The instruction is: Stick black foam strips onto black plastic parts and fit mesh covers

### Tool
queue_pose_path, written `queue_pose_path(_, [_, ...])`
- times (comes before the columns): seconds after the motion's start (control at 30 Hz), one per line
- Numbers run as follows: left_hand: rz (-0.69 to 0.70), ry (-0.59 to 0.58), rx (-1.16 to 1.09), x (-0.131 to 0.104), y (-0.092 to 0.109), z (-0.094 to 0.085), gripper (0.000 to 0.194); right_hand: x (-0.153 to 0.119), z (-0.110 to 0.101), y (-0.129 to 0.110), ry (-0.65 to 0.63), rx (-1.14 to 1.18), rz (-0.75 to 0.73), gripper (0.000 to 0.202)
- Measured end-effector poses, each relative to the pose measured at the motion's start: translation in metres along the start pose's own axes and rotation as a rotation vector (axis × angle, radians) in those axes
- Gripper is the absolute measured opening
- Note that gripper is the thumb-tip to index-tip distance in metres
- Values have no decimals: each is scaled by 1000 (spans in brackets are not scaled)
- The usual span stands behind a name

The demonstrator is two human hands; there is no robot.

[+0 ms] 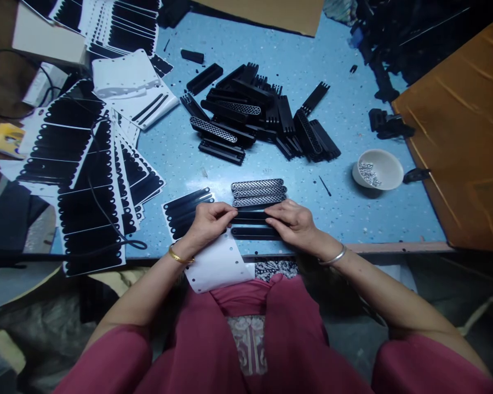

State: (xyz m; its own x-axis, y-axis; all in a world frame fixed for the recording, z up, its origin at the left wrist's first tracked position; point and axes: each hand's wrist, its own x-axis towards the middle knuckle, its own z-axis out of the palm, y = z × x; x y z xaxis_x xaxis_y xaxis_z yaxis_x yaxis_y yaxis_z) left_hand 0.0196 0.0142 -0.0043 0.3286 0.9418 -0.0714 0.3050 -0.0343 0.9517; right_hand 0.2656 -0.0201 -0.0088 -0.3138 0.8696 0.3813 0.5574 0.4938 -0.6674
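Observation:
My left hand (208, 223) pinches the left end of a long black strip (250, 215) near the table's front edge. At its right end, the thumb and fingers of my right hand (293, 221) are closed on the same strip. Whether it lies on a bar beneath I cannot tell. Nearer to me is a similar black bar with rounded ends (254, 234). Just beyond my fingers, several black pieces with a silvery lattice pattern (258, 190) lie side by side. A sheet of black rounded strips (184, 212) is by my left hand, with white backing paper (216, 264) overhanging the edge.
A heap of black plastic bars (246, 104) covers the table's far middle. Sheets of black strips (94, 200) and a dark cable (102, 210) spread over the left. On the right stand a white bowl (388, 172) with small metal parts and an orange-brown board (464, 131).

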Motion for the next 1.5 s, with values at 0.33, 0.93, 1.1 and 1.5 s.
queue_pose_path(0.33, [27, -1, 27, 1, 1, -1, 15, -34, -41, 3, 199, -70, 367, 16])
queue_pose_path(0.93, [65, -9, 55, 0, 5, -3, 16, -20, -17, 6, 76, 229, 466, 36])
queue_pose_path(1.1, [74, -9, 77, 0, 4, -3, 15, -10, -17, 9, 37, 263, 486, 35])
queue_pose_path(1.5, [137, -23, 155, 1, 0, -4, 15, -4, -18, 15, -22, 201, 400, 22])
